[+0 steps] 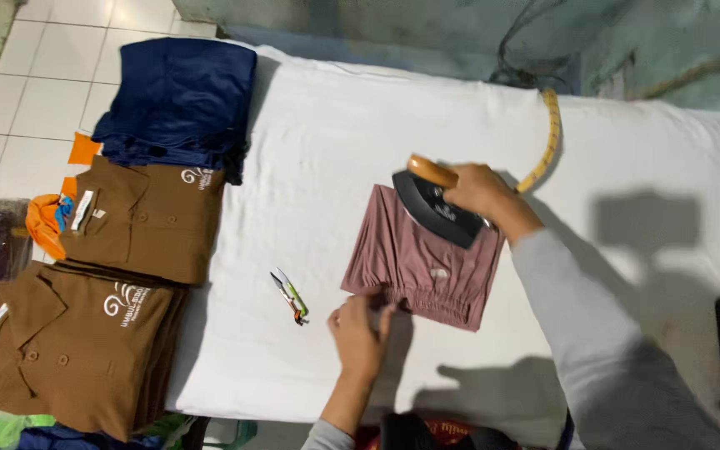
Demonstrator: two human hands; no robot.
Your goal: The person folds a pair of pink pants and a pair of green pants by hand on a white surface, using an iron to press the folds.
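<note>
Left edge: brown folded shirts (77, 350) stacked, second brown pile (147, 221) behind.
Far left corner: folded navy garments (181, 100).
Mid-cloth: small snips (291, 296) on white padded table cover (335, 125).
Floor: white tiles (43, 75).

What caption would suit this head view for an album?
Right hand presses a black iron on folded mauve trousers; left hand steadies the waistband.
</note>
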